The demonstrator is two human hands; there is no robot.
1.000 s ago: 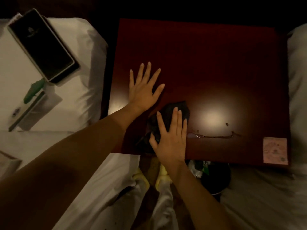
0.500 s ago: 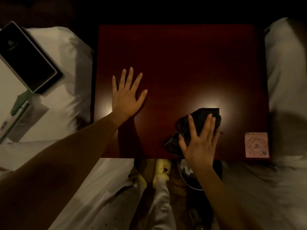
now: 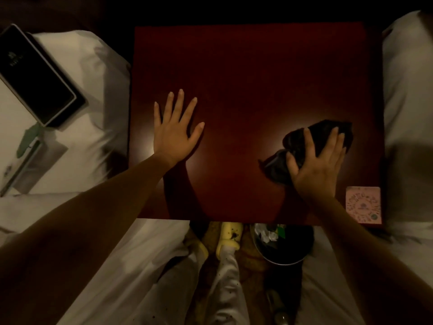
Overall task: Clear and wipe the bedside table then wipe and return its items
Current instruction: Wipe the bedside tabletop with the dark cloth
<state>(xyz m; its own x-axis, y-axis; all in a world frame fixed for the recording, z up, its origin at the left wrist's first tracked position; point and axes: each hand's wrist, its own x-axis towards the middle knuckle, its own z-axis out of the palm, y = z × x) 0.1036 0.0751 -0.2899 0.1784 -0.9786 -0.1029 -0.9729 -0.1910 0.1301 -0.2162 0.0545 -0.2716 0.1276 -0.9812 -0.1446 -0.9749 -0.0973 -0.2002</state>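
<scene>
The dark red bedside table [image 3: 246, 73] fills the middle of the view. My left hand [image 3: 174, 132] lies flat on its left part, fingers spread, holding nothing. My right hand [image 3: 316, 165] presses a crumpled dark cloth [image 3: 314, 139] onto the right part of the top, fingers curled over it. A pink square sticker [image 3: 363, 205] sits on the table's front right corner. On the white bed at the left lie a black flat box [image 3: 35, 76], a green-handled item [image 3: 27, 139] and a grey booklet [image 3: 30, 167].
White bedding [image 3: 93, 73] flanks the table on the left, and more white bedding [image 3: 407, 113] on the right. Below the front edge stand a dark waste bin [image 3: 281, 249] with crumpled rubbish and my feet in yellow slippers [image 3: 228, 238]. The light is dim.
My right hand has slid the cloth rightward along the front of the table, over the streak of liquid, which no longer shows. My left hand has stayed flat in place.
</scene>
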